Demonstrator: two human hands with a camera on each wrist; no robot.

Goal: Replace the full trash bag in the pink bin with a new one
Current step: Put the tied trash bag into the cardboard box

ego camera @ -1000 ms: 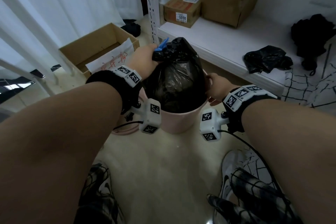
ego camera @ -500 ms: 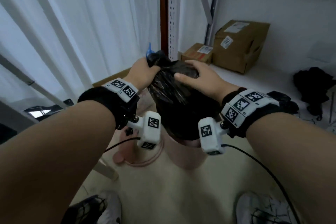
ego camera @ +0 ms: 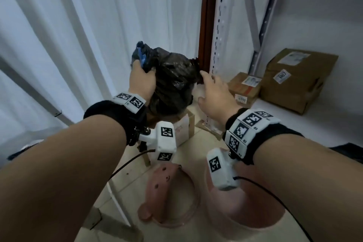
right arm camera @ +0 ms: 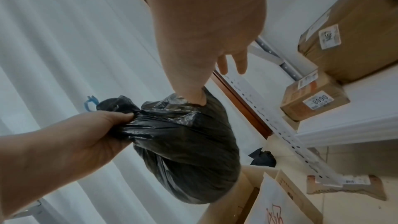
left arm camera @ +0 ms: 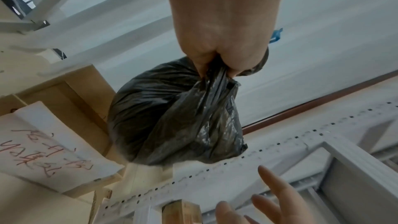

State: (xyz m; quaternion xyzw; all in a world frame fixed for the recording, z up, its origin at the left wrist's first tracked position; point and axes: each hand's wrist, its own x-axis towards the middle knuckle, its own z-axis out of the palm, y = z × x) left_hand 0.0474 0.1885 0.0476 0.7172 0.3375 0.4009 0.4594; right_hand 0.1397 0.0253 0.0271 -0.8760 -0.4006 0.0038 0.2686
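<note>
Above the open carton (ego camera: 184,124), the bag (ego camera: 172,82) hung clear of the bin (ego camera: 247,212), well apart from it. Left hand (ego camera: 142,81) had its fingers wrapped tight round the gathered neck, just below the blue tie (ego camera: 141,57); the whole load hung from that one grip. Right hand (ego camera: 214,92) was spread, fingers straight, holding nothing; the right wrist view showed it against the bag's upper side, though whether it actually touched was hard to call. Bin stood on the floor by the right forearm, its inside mostly hidden, so I couldn't tell if it was bare. Bear lid (ego camera: 167,190) lay on the floor just beside it.

Step in hand looked like getting the full bag out of the way, probably into the carton or onto the floor near it.

How to do it well, my read:
- Keep the grip on the neck, not the tie. Thin film, likely to stretch or tear if jerked.
- Right hand under or against the bulge to kill the swing.
- Lower it, don't drop it. Rack post (ego camera: 218,49) was close to the bag; a snag there could split it.
- Set it neck up so nothing spills.
- Next job is probably fetching the new liner; none was in view that I could identify.
</note>
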